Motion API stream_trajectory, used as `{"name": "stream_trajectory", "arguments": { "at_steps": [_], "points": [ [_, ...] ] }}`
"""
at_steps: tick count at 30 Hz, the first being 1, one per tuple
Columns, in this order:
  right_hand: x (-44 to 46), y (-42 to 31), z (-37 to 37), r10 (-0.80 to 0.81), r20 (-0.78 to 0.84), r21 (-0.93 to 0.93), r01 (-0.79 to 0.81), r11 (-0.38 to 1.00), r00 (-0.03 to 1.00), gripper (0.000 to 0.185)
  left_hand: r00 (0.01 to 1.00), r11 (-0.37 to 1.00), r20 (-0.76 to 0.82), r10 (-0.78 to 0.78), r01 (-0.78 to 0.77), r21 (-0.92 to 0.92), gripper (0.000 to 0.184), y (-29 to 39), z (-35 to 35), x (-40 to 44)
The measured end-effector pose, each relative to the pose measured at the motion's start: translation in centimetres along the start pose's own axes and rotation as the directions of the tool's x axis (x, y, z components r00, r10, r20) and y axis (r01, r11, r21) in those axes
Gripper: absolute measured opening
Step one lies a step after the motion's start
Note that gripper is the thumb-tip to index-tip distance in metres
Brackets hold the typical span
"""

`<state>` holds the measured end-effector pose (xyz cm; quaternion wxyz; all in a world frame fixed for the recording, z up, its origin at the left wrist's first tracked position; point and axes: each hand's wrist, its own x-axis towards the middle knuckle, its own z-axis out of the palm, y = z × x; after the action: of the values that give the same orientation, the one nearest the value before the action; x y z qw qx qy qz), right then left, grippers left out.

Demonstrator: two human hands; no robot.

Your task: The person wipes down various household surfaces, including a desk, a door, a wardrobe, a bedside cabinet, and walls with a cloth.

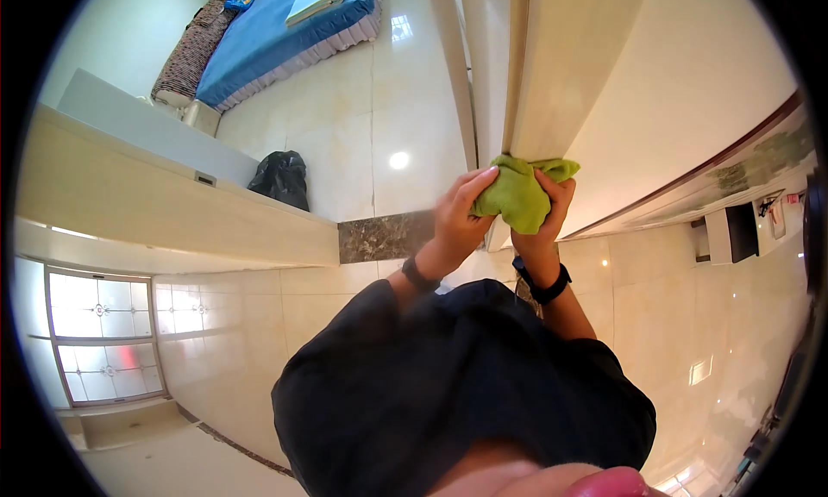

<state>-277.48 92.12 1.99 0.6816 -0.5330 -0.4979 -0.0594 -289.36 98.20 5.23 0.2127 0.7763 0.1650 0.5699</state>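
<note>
A bunched green cloth (515, 197) is held between my two hands, up against the cream door frame (552, 75). On the cloth's left side, my left hand (461, 212) has its fingers closed round the edge. My right hand (552, 211) grips the right side, its fingers wrapped into the folds. Part of the cloth sticks out to the right past my right fingers. A dark band circles each wrist.
Beyond the doorway stand a bed with a blue cover (267, 44) and a black plastic bag (282, 180) on the tiled floor. A dark stone threshold (379, 237) crosses the doorway. A barred window (102, 333) is at the left.
</note>
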Motion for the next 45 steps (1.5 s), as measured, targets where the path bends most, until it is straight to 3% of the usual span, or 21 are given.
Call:
{"name": "stream_trajectory", "arguments": {
  "at_steps": [2,5,11,20,26,28,31,34,36,38,41,45],
  "points": [
    [-2.0,1.2,0.7,0.038,0.009,-0.029,-0.038,0.999,0.999,0.054,0.999,0.998,0.03,-0.025,0.023,0.06,0.053,-1.3,-0.2,-1.6],
    [-5.5,2.8,0.9,0.129,0.052,-0.075,-0.125,0.989,0.99,0.051,0.973,0.983,0.144,-0.183,0.177,0.054,0.054,-2.7,-0.2,-5.0],
    [-6.1,3.1,0.2,0.222,0.079,-0.073,-0.217,0.973,0.972,0.05,0.918,0.94,0.205,-0.34,0.334,0.064,0.051,-2.9,0.7,-6.6],
    [-0.7,-1.6,-0.8,0.123,0.018,-0.068,-0.122,0.99,0.992,0.047,0.992,0.992,0.06,-0.114,0.117,-0.053,0.051,0.0,0.2,-1.4],
    [-2.5,1.2,2.7,-0.013,-0.199,-0.046,0.004,0.999,0.98,0.052,0.985,0.98,0.16,-0.07,0.098,-0.175,0.05,-2.6,-1.0,-0.2],
    [-4.5,2.9,3.4,0.027,-0.263,-0.057,-0.044,0.997,0.964,0.054,0.982,0.971,0.184,-0.042,0.084,-0.224,0.05,-3.5,-0.9,-0.4],
    [-7.1,4.2,3.5,0.061,-0.294,-0.202,-0.125,0.971,0.954,0.06,0.955,0.948,0.293,-0.046,0.134,-0.289,0.049,-5.0,-1.6,-0.6],
    [-7.5,4.2,4.6,-0.039,-0.312,-0.254,-0.044,0.966,0.949,0.065,0.908,0.925,0.42,-0.005,0.164,-0.342,0.05,-6.8,-2.3,-0.1],
    [-9.4,5.0,5.8,0.089,-0.392,-0.151,-0.159,0.976,0.916,0.069,0.867,0.902,0.498,0.02,0.199,-0.383,0.051,-8.3,-2.4,-0.4],
    [-9.5,4.1,6.4,0.022,-0.372,-0.245,-0.122,0.962,0.928,0.069,0.822,0.901,0.57,-0.002,0.249,-0.356,0.053,-9.9,-2.6,-0.8],
    [-8.7,1.9,9.1,0.009,-0.304,-0.579,-0.192,0.793,0.953,0.065,0.751,0.873,0.658,-0.059,0.359,-0.331,0.055,-12.6,-3.5,-1.3],
    [-8.0,0.6,12.9,0.119,-0.264,-0.551,-0.251,0.795,0.957,0.057,0.702,0.823,0.703,-0.117,0.464,-0.326,0.058,-15.6,-5.9,-1.4]
  ]
}}
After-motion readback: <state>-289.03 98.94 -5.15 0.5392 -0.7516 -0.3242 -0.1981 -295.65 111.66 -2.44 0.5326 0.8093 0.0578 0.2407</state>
